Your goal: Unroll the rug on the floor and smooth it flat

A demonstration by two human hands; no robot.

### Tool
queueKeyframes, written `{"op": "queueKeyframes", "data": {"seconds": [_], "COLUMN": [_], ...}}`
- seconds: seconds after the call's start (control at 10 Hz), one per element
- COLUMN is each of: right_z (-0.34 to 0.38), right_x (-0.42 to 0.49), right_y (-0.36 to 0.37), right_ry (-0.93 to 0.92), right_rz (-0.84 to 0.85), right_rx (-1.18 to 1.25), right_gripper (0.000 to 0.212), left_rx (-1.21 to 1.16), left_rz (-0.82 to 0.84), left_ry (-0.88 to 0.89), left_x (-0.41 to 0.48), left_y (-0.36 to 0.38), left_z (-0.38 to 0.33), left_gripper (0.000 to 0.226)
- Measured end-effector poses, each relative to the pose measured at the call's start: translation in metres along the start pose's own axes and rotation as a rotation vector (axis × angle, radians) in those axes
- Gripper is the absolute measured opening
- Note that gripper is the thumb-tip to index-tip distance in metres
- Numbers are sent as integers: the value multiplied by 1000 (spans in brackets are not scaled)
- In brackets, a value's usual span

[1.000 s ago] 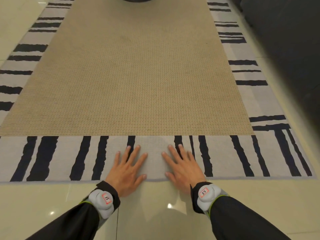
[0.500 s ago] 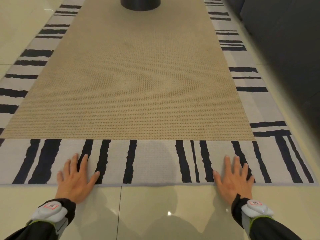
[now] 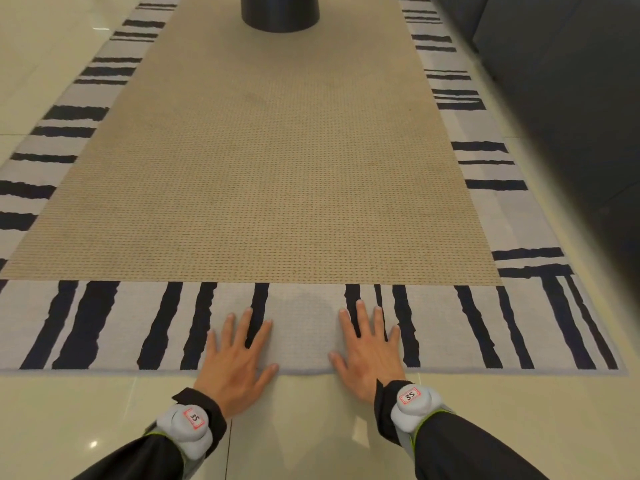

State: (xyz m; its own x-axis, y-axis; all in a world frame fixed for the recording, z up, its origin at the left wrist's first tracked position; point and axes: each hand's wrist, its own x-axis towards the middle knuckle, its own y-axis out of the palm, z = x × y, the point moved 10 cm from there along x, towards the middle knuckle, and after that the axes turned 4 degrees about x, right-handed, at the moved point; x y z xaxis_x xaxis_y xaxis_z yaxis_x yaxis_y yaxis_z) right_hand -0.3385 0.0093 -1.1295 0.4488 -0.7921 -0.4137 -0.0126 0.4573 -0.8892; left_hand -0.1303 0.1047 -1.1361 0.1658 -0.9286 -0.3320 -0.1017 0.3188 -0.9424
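Observation:
The rug (image 3: 263,188) lies unrolled on the pale tiled floor, with a tan woven middle and a white border crossed by black stripes. Its near edge runs straight across the lower part of the view. My left hand (image 3: 237,355) rests palm down on that near border, fingers spread, its heel over the edge on the tile. My right hand (image 3: 369,351) lies flat the same way a short distance to the right. Neither hand grips anything. A small ripple shows in the rug's edge between the hands.
A dark round base (image 3: 280,12) stands on the rug at the far end. A dark grey sofa (image 3: 568,98) runs along the rug's right side. Glossy cream floor tiles (image 3: 48,420) lie in front and to the left.
Half a second ago my hands were spread wide apart along the near border. They have now slid back together near the middle, as they were one second ago.

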Motion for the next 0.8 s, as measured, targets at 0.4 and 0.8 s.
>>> {"op": "queueKeyframes", "data": {"seconds": [0.4, 0.8], "right_z": [-8, 44], "right_x": [-6, -72], "right_y": [-66, -230], "right_ry": [23, -46], "right_rz": [-18, -20], "right_rx": [102, 97], "right_gripper": [77, 76], "left_rx": [103, 73], "left_rz": [4, -29], "left_ry": [4, 4], "left_x": [-5, -53], "left_y": [-75, -263], "left_z": [1, -23], "left_gripper": [82, 81]}}
